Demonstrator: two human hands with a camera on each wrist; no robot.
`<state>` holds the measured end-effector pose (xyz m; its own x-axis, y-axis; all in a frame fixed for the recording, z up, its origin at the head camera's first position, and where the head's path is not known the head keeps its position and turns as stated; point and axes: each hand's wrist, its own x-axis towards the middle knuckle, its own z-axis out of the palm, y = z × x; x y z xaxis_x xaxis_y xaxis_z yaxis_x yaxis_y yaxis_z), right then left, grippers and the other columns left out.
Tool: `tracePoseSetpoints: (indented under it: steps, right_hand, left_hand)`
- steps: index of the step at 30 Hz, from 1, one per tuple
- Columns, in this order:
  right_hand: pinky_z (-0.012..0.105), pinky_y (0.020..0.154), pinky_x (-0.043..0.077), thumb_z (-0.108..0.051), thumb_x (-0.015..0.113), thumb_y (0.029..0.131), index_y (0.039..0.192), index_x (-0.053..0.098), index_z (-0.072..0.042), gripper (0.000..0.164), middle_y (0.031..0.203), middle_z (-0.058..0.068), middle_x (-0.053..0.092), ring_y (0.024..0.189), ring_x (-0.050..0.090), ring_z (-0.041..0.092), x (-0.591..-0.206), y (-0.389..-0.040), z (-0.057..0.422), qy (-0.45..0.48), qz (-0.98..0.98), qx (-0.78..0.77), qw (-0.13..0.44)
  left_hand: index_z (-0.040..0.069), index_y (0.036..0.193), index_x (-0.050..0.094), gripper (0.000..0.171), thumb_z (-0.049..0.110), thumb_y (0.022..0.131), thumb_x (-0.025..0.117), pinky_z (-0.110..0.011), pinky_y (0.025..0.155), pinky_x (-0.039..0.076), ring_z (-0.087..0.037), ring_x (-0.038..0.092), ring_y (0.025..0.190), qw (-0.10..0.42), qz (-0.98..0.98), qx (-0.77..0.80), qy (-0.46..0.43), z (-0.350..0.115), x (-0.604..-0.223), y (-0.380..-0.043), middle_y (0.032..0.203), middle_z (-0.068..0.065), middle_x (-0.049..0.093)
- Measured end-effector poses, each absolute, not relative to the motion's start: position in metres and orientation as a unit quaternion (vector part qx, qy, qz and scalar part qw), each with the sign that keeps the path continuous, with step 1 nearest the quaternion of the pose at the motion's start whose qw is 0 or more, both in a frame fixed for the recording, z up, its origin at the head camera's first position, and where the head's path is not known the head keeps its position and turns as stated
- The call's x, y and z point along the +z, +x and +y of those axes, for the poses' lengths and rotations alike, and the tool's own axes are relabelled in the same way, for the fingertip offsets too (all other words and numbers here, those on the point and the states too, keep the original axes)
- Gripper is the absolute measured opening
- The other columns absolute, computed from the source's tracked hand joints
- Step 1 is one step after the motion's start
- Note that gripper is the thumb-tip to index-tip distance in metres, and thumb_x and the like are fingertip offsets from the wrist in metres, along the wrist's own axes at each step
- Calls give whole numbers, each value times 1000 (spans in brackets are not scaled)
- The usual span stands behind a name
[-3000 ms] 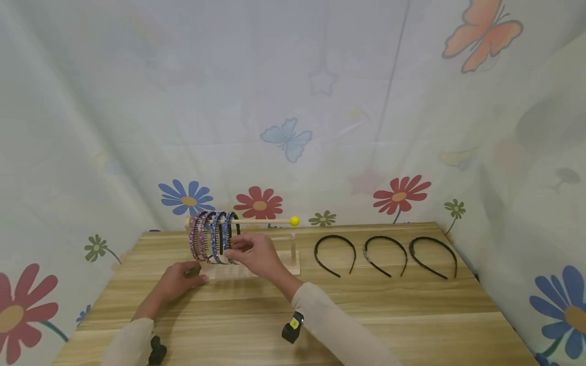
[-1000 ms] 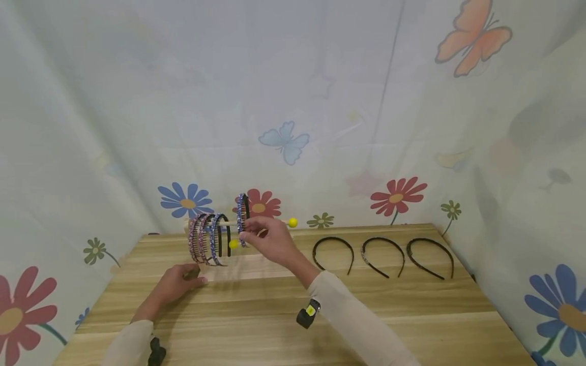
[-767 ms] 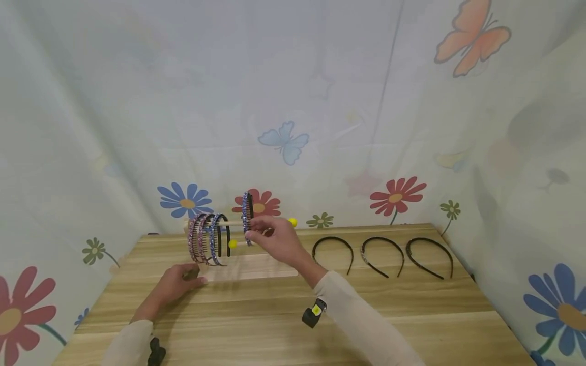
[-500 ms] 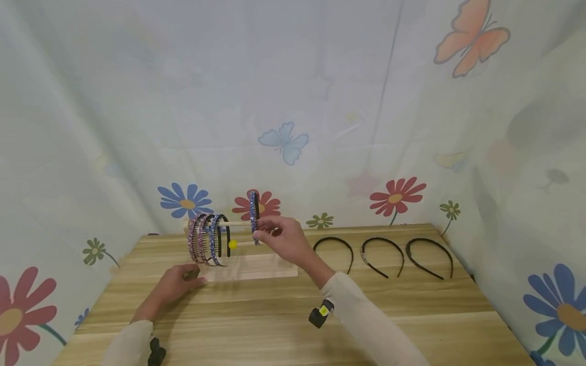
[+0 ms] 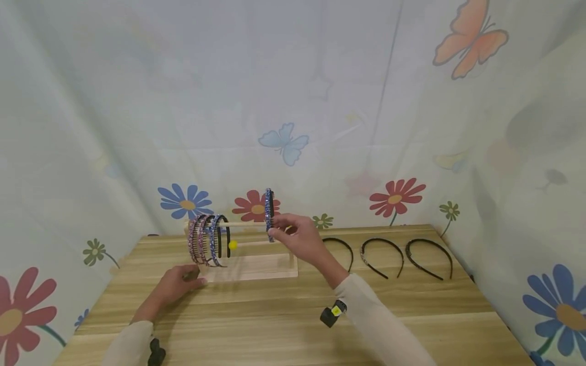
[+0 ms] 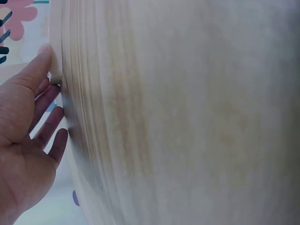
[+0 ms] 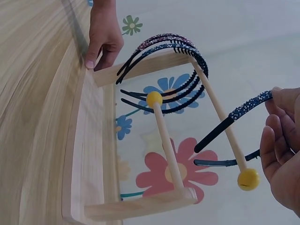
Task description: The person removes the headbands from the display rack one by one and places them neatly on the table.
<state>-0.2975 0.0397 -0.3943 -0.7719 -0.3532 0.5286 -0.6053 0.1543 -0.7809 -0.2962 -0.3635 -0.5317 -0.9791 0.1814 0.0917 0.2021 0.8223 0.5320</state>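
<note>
My right hand (image 5: 299, 236) pinches a blue rhinestone headband (image 5: 268, 209) between thumb and fingers, holding it upright at the right part of the wooden headband stand (image 5: 256, 268). In the right wrist view, the upper rod (image 7: 216, 101) runs between this headband's two arms, close to the rod's yellow end ball (image 7: 248, 179). My left hand (image 5: 171, 287) grips the left end of the stand's base, thumb on its front edge and fingers behind. Purple and blue sparkly headbands (image 5: 201, 239) hang together at the rod's left end.
Three black headbands lie in a row on the wooden table to the right: one partly behind my right arm (image 5: 349, 251), a middle one (image 5: 383, 238) and a far one (image 5: 430, 240). The lower rod carries another yellow ball (image 5: 233, 245). A flower-printed cloth (image 5: 293, 91) hangs behind.
My right hand has drawn the blue headband away from the hanging group, up and rightward along the rod toward its end. The left hand has stayed at the base.
</note>
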Motion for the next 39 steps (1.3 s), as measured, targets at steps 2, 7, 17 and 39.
tracePoseSetpoints:
  steps: [2,7,17,39]
  right_hand:
    - [29,76,58,-17,74,96,115,74,-4,23,99,7,76,87,70,26,-394,-297,44,311,-755,565,115]
    - [34,78,59,-18,75,96,118,73,-4,27,99,7,75,86,69,21,-392,-296,57,298,-767,555,124]
    - [28,77,57,-19,76,95,118,73,-4,28,100,7,75,87,68,18,-387,-293,86,280,-784,534,145]
    - [26,68,55,-18,81,90,113,76,-7,26,92,5,75,80,66,17,-390,-279,170,215,-815,498,205]
  left_hand:
    - [7,113,72,38,39,92,77,-43,84,52,-20,58,93,20,-954,-279,-105,-363,-532,-296,108,-7,70]
    - [5,116,72,42,40,92,76,-50,89,53,-24,63,100,25,-955,-277,-104,-363,-533,-297,113,-10,72]
    - [4,117,72,45,40,91,77,-52,91,53,-25,62,101,17,-956,-277,-97,-365,-535,-298,112,-10,71]
    - [-1,123,70,53,42,92,76,-59,97,50,-41,63,117,15,-957,-275,-95,-364,-534,-298,124,-20,69]
